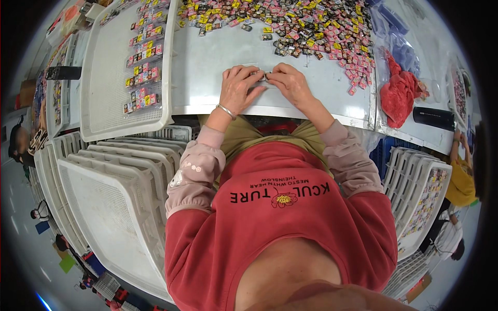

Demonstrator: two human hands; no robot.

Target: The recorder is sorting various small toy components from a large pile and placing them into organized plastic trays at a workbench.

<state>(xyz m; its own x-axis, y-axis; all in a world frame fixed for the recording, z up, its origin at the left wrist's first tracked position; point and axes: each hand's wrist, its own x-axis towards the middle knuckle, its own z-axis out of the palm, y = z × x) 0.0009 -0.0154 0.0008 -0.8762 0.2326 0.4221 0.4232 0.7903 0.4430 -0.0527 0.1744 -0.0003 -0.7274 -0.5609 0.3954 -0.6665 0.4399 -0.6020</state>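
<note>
A red fabric sweatshirt (290,228) at lower centre bears dark lettering (243,198), inverted in the frame. At upper centre, the left hand (241,87) and right hand (288,84) pinch fingers together on a small dark piece (267,75) between them, neither nearer; its long axis is unclear. Beyond, small pink, black and yellow rectangular pieces (316,28), print unreadable, cover the pale table (212,54).

A head-worn fisheye looks down from close above.
</note>
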